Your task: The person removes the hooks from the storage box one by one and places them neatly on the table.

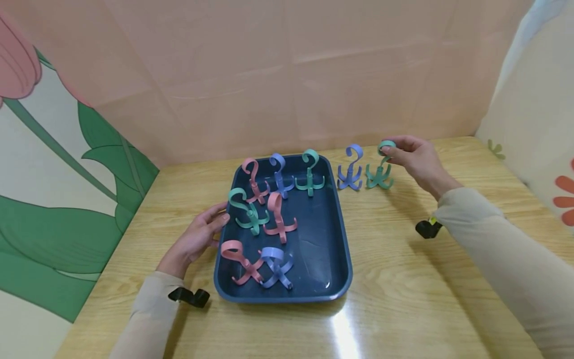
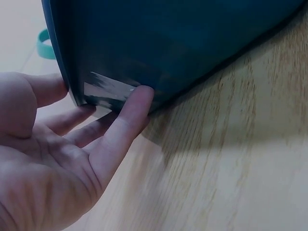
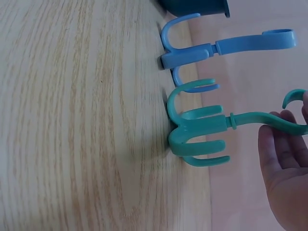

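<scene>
My right hand (image 1: 417, 159) pinches the curled top of a green rotating hanger hook (image 1: 380, 175), whose prongs stand on the table beyond the tray's right side. In the right wrist view this green hook's stem (image 3: 250, 118) runs into the fingers. Just left of it, a blue hanger hook (image 1: 350, 174) stands upright. My left hand (image 1: 199, 237) grips the left side of a dark blue tray (image 1: 323, 249), thumb at the rim and fingers (image 2: 137, 98) against the outer wall. The tray contains several pink, blue and green hooks, among them a pink one (image 1: 280, 227).
The wooden table (image 1: 394, 294) runs back to a pink-covered wall (image 1: 287, 75). A leaf-patterned panel (image 1: 54, 234) borders the left side, and a pale flowered one (image 1: 533, 114) the right. Black wrist cameras hang at both sleeves.
</scene>
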A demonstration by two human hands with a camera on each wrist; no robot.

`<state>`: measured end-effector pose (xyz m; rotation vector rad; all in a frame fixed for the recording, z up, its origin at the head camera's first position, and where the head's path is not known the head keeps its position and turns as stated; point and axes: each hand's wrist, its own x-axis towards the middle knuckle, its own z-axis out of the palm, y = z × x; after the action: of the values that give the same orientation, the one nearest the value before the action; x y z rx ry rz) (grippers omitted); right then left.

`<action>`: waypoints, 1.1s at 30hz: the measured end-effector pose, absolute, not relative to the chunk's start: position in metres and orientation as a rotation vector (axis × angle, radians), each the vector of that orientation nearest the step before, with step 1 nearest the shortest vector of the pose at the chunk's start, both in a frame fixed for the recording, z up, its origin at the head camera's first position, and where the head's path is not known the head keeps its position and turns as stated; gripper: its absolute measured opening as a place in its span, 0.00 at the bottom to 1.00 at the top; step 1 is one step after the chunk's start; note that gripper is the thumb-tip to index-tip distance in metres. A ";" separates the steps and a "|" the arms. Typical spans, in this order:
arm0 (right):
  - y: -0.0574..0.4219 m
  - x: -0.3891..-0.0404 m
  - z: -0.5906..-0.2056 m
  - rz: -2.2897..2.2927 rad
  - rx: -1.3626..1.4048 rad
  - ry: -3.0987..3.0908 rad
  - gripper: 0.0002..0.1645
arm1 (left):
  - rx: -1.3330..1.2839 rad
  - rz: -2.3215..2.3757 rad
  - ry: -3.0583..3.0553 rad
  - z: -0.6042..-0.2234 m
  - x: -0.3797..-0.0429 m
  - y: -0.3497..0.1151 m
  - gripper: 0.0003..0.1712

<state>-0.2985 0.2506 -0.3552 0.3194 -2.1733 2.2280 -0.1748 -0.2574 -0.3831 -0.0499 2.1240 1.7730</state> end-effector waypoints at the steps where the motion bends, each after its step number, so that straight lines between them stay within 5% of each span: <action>1: 0.251 -0.299 -0.355 2.243 0.321 -2.164 0.18 | -0.050 1.773 2.124 -0.383 -0.175 -0.258 0.34; 17: 0.258 -0.302 -0.357 2.246 0.377 -2.198 0.14 | -0.049 1.782 2.115 -0.384 -0.174 -0.258 0.34; 33: 0.273 -0.293 -0.343 1.890 0.367 -2.591 0.26 | -0.045 1.810 2.106 -0.384 -0.174 -0.256 0.33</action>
<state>-0.2933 0.2725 -0.3428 0.3673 -2.5913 1.8895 -0.1740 -0.2561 -0.3838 -0.0448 2.1058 1.8105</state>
